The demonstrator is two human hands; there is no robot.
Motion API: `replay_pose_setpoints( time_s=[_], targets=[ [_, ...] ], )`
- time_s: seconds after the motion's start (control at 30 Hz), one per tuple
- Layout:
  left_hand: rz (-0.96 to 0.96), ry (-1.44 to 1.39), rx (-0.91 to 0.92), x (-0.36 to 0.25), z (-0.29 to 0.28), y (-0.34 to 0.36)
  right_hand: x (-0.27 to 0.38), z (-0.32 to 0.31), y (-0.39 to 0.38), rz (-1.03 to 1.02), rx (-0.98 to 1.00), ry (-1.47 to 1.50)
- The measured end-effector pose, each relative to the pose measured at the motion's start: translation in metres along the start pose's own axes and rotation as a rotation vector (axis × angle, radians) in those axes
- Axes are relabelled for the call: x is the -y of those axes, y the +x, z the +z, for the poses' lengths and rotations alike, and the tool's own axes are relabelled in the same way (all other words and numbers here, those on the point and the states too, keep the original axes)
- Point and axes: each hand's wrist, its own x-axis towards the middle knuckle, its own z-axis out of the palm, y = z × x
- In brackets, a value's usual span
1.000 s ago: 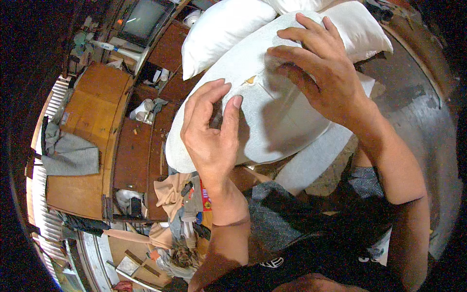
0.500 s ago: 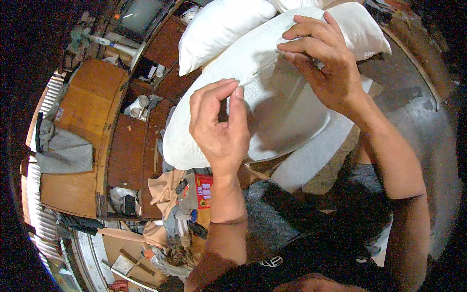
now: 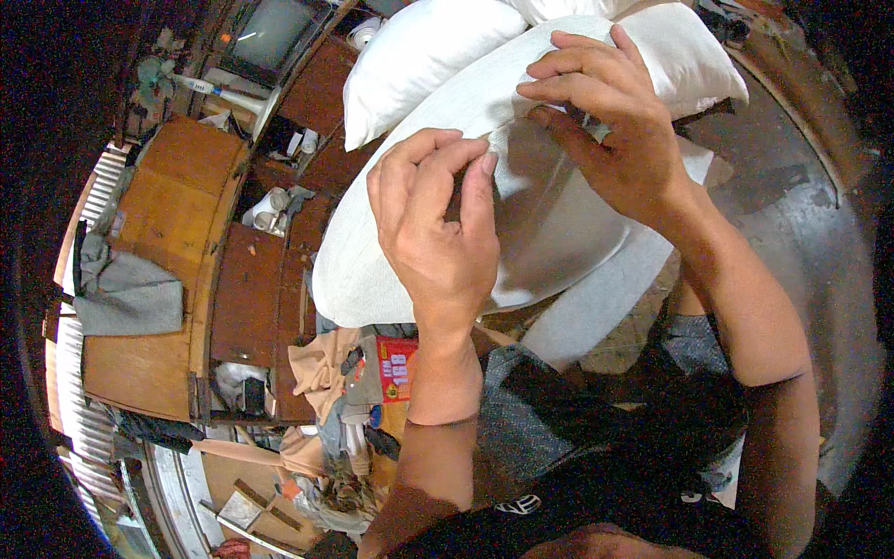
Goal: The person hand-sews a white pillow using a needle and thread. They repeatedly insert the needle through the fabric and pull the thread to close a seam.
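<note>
1. Head view: left one of a side-by-side fisheye pair, worn on the person's head. Upright, not mirrored.
2. Looks down and forward from above the black shirt [image 3: 605, 498], which fills part of the lower edge; forearms [image 3: 745, 298] rise from below.
3. Close range: left hand [image 3: 438, 224] and right hand [image 3: 622, 121], large, upper middle, backs toward lens; white cushion [image 3: 372, 247] under and around them.
4. Farther off: wooden cabinet [image 3: 182, 200] at left, dark screen [image 3: 272, 35] upper left, grey floor [image 3: 778, 168] at right.
5. Very wide coverage: corrugated sheet [image 3: 65, 363] bows along left rim; corners black.
</note>
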Motion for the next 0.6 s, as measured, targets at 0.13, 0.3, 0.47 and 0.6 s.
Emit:
replay_pose_setpoints(
  time_s=[0.13,0.3,0.47,0.6],
  targets=[
    [-0.008,0.089,0.07,-0.008,-0.006,0.009,0.0,0.0,0.001,0.002,0.003,0.03],
    [-0.058,0.138,0.208,-0.009,-0.011,0.015,0.0,-0.003,-0.002,-0.003,0.051,-0.007],
    [-0.151,-0.032,0.232,0.0,-0.032,0.016,0.01,-0.006,0.001,-0.007,0.057,-0.02],
    [-0.184,-0.13,0.176,0.002,-0.024,0.009,0.013,-0.006,0.004,-0.041,0.038,-0.003]
  ],
)
